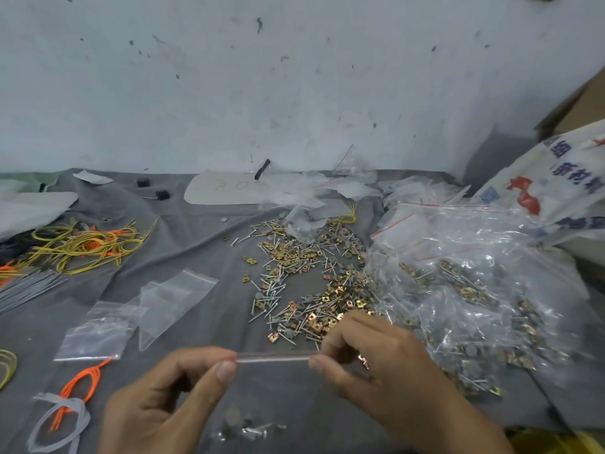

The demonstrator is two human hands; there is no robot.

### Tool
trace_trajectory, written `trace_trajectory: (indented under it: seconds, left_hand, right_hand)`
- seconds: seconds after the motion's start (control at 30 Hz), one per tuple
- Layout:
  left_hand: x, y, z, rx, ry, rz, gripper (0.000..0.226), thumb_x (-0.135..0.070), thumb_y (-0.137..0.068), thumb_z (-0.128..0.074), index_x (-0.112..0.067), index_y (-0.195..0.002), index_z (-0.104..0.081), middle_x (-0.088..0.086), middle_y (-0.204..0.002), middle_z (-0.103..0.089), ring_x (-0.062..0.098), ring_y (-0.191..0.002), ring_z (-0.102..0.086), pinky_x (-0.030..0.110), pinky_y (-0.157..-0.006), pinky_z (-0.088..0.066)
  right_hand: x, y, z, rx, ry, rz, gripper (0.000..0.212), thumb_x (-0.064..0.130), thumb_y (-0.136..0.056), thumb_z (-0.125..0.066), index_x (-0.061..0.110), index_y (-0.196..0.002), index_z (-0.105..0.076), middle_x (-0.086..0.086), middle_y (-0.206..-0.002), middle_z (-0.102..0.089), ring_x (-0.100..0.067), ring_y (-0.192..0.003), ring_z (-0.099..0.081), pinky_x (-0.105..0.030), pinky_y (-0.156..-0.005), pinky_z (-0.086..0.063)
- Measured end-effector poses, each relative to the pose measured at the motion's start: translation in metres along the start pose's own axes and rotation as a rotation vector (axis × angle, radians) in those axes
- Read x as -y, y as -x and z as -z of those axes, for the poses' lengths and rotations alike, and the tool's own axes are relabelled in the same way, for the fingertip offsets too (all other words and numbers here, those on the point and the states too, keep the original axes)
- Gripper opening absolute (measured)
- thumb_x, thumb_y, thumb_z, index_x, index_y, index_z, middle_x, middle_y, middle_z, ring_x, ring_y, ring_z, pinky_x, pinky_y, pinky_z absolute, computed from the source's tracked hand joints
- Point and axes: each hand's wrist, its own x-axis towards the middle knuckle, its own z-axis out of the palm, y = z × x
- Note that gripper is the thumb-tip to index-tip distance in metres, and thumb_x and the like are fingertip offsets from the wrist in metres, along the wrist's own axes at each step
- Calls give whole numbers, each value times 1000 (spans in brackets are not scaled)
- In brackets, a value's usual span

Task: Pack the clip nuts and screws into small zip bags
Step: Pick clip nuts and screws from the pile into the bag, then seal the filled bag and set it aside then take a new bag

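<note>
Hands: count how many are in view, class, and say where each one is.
2. The left hand pinches the zip bag at its top-left end; the right hand pinches its top-right end. None looks hidden.

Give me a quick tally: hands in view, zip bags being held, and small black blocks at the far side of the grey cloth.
hands: 2, left hand and right hand
held zip bag: 1
black blocks: 2
Total: 5
</note>
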Motion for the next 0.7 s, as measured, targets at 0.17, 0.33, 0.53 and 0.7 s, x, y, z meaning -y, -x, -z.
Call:
trace_trajectory:
  seconds: [0.17,0.33,0.53,0.7]
  left_hand:
    - [-6,-5,-13,29,123,100,16,-35,-66,-87,-28,-72,-74,7,-48,-57,3,-44,-48,9,-50,-41]
    - [-9,-7,-40,30,305,190,17,-21,-67,-69,-31,-78,-77,7,-58,-65,6,-48,-52,13,-51,-45]
    - [21,2,-36,4,172,191,22,-19,-81,-66,-36,-86,-78,-4,-77,-77,-3,-65,-65,5,-64,-47]
    - [70,10,-24,-33,-62,249,32,13,-87,-64,-15,-75,-74,4,-62,-71,2,-61,-66,-1,-62,-44]
  right_hand:
    - [-9,15,-14,103,-417,-261,44,65,-73,-76,45,-109,-61,15,-104,-63,-6,-86,-63,-26,-74,-55]
    - [-16,23,-38,62,-396,-288,14,45,-91,-63,34,-96,-69,10,-80,-66,-15,-68,-55,-35,-65,-45]
    - [-41,13,33,-259,-450,-518,22,49,-95,-58,32,-86,-70,3,-75,-71,-8,-65,-67,-18,-57,-51]
    - [-116,-29,132,-549,-471,-679,22,46,-94,-59,29,-94,-72,9,-74,-69,-9,-63,-62,-25,-57,-52]
